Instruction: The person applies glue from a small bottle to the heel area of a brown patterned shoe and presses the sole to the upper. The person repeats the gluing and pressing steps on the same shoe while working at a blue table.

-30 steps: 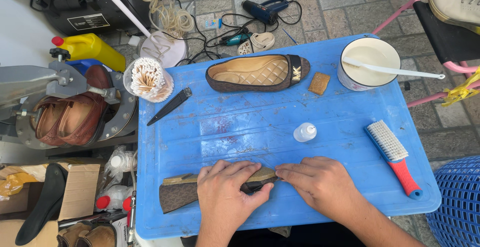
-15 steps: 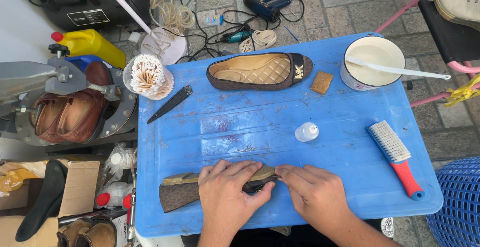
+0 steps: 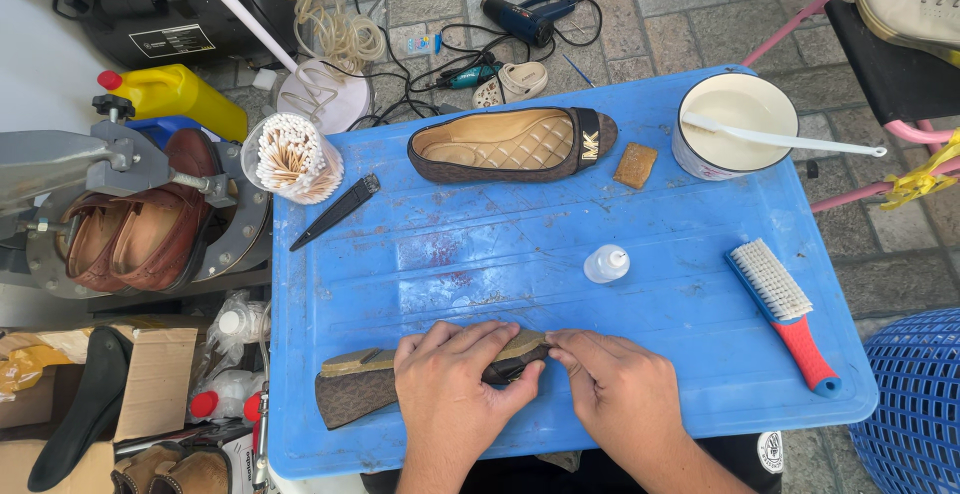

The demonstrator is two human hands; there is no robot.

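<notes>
The middle and toe end of the brown flat shoe are covered by the left hand and the right hand, so the grip beneath cannot be made out. Both forearms are cut off by the bottom edge. The blue basket is cropped at the right, the cardboard box at the left. The small bottles beside the blue table are partly hidden.
</notes>
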